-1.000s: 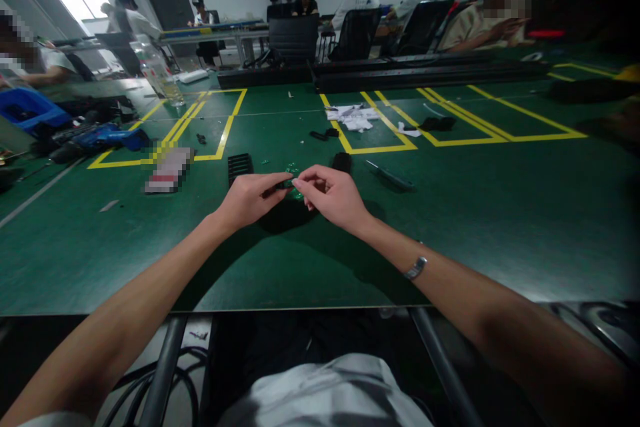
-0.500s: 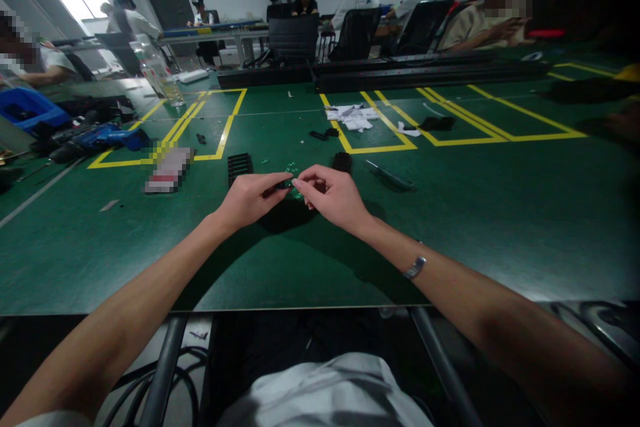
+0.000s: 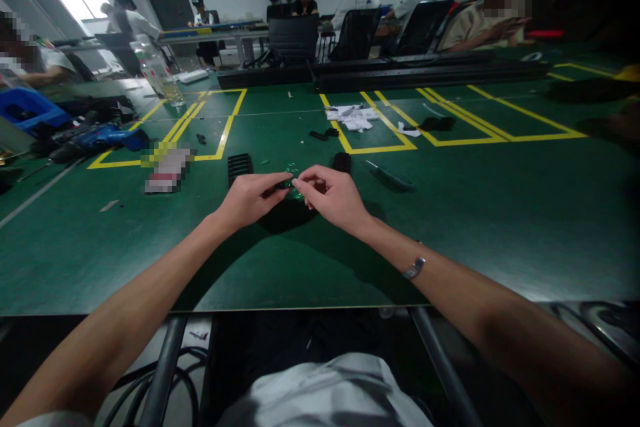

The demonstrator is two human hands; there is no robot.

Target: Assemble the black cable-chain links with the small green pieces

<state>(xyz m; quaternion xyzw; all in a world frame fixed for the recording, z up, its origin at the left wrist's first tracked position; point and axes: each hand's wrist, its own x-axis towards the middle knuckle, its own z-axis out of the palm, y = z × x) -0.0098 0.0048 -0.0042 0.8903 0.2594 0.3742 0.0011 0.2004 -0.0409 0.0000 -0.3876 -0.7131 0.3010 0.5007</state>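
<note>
Green table (image 3: 450, 213) with yellow lines, seated people behind; left hand (image 3: 250, 199) and right hand (image 3: 333, 197) pinch a small dark part (image 3: 289, 181), its direction unclear.

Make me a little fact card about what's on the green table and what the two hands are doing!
left hand: fingertips pinch a small dark part
right hand: fingertips meet the left hand's at that part
small dark part: too small to identify
table: green, with yellow taped boxes
black slotted piece: just beyond the left hand
small black block: just beyond the right hand
papers: farther back
watch: right wrist
</note>
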